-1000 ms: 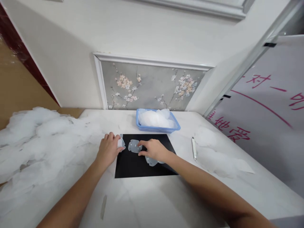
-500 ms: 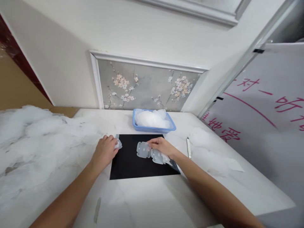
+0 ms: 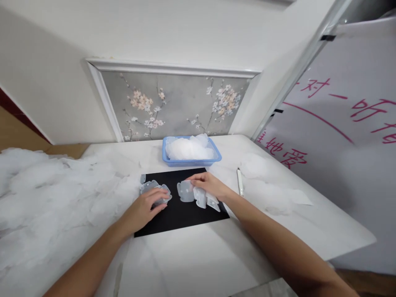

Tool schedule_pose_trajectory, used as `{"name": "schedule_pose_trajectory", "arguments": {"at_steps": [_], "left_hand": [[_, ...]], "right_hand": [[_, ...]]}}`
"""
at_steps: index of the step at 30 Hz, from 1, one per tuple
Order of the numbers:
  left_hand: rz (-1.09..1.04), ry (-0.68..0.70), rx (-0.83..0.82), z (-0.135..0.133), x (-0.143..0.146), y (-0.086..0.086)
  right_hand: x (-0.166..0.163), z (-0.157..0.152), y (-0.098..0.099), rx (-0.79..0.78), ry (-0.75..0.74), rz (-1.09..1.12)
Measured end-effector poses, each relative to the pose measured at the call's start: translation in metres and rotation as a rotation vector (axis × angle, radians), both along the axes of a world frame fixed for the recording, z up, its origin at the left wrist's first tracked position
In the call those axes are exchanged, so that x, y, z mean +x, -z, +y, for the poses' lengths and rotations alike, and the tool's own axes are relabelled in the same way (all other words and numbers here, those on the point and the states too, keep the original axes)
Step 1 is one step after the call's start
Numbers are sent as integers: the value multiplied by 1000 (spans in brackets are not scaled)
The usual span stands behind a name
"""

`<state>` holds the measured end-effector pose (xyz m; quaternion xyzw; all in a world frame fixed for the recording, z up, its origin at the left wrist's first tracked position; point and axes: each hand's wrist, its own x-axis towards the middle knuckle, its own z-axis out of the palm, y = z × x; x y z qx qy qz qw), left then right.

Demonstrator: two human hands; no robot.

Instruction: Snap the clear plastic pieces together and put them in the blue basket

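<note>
A black mat [image 3: 176,218] lies on the white marbled table. On its left part my left hand [image 3: 145,208] has its fingers curled over thin, translucent plastic pieces with wavy edges [image 3: 148,186]. Between the thumb and fingers of my right hand [image 3: 210,184] is a similar flat translucent piece [image 3: 186,191], held above the middle of the mat. More translucent pieces [image 3: 200,198] sit under and beside this hand, towards the mat's right edge. How many pieces each hand touches is hard to make out.
Behind the mat stands a blue basket [image 3: 192,163] full of translucent pieces. A large heap of such pieces [image 3: 62,206] covers the table's left side. To the right lie a white pen [image 3: 240,182] and more pieces [image 3: 266,189]. A wall rises behind; a board with red writing stands right.
My left hand has moved right and inward from the mat's left edge, and translucent pieces now show there on the mat. My right hand still holds its piece. The view has shifted slightly.
</note>
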<state>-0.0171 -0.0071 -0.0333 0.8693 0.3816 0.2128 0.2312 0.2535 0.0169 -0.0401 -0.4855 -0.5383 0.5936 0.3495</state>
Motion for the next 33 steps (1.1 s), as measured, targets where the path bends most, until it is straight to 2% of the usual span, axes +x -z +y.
{"name": "schedule_pose_trajectory", "arguments": {"at_steps": [5,8,10,15,17,20,22,24,28,31,33], "left_hand": [[-20,-263,28,6,-5,-4],[10,-309,-23,7,-7,-2],[13,-315,-32,7,-7,1],[-75,-295,-38,4,-1,8],[-115,-280,-57,3,1,8],[-159,-252,-114,2,1,7],[-160,-226,-150,2,-1,6],[-134,-195,-151,2,-3,4],[-50,-112,-72,2,-4,-1],[-28,-65,-64,1,-4,-4],[-43,-83,-64,2,-3,-5]], "right_hand": [[-4,-2,-2,92,61,-21],[-9,-4,-1,218,78,-186],[-16,-6,0,366,64,-340],[-39,-12,5,818,-202,-497],[-45,-13,8,896,-297,-546],[-47,-12,11,926,-370,-595],[-43,-12,9,911,-379,-547],[-37,-13,4,820,-300,-423],[-21,-10,-4,405,-36,-192],[-9,-4,-4,126,-24,-89],[-4,-1,-1,12,-49,-22]]}}
